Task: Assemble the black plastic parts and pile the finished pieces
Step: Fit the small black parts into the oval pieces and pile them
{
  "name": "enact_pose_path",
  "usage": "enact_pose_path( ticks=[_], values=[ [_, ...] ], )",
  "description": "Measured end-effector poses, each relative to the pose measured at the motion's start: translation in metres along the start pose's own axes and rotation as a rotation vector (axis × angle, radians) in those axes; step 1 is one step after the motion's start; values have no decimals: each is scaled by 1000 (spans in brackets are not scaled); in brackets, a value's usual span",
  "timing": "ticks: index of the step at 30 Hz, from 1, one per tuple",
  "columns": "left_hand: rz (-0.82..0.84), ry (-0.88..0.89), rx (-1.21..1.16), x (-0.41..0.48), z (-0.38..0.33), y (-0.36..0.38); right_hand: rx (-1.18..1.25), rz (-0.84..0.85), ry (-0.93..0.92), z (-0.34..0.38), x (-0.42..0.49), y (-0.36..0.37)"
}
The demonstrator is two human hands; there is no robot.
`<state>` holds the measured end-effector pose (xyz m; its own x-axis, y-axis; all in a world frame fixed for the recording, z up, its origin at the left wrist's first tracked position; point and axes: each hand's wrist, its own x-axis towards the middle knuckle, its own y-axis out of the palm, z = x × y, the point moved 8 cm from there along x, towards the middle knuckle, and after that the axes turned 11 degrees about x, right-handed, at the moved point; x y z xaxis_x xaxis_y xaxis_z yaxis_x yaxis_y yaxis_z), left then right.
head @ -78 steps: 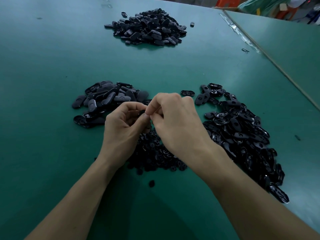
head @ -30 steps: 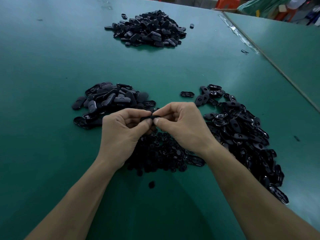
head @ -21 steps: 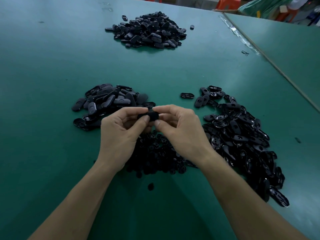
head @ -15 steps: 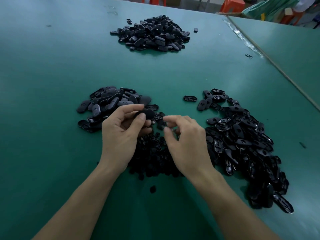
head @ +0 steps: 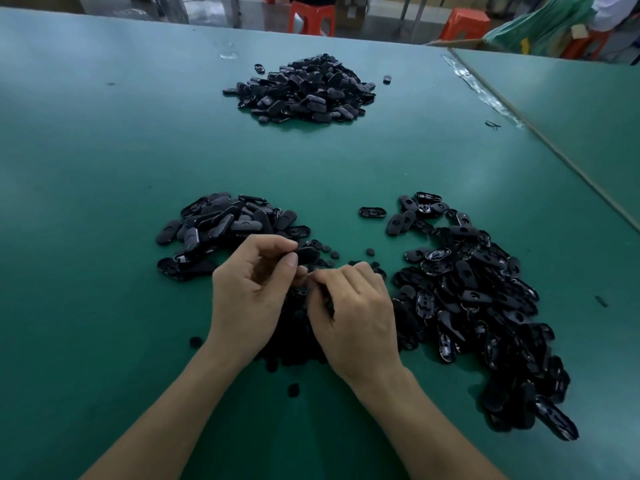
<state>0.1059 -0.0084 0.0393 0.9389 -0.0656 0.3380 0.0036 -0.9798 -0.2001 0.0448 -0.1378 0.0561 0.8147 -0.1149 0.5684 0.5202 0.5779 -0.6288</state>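
L hand [head: 256,289] pinches oval black shell [head: 307,254] btw thumb & curled fingers. R hand [head: 353,313] curls down into small round parts [head: 296,342]; fingertips hidden, grip can't tell. Shell heap [head: 221,226] just left of fingers, bigger heap [head: 467,296] right, far pile [head: 304,88] well beyond. Green table [head: 104,168]; orange stools [head: 311,17] behind.

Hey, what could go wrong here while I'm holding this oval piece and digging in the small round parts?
1. Your left hand pinches the oval piece only by its end; it may slip while your right hand rummages in the round parts.
2. A stray round piece lies between your forearms and could get swept away.
3. The left pile lies right beside the round parts, so pieces may mix.
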Motion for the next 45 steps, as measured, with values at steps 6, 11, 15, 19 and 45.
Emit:
enact_pose_path(
  ticks=[6,11,15,19,45],
  values=[
    [-125,154,144,-4,-12,-7,-34,1,-44,4,-2,2],
    [-157,-55,6,5,14,-15,-28,9,-76,7,-3,4],
    [-189,-173,-77,9,28,-23,-18,11,-59,6,-3,5],
    [-192,-148,-82,7,20,-21,-8,24,-31,3,-3,6],
    [-324,-121,418,24,15,-57,53,105,48,-3,-3,11]
  ],
)
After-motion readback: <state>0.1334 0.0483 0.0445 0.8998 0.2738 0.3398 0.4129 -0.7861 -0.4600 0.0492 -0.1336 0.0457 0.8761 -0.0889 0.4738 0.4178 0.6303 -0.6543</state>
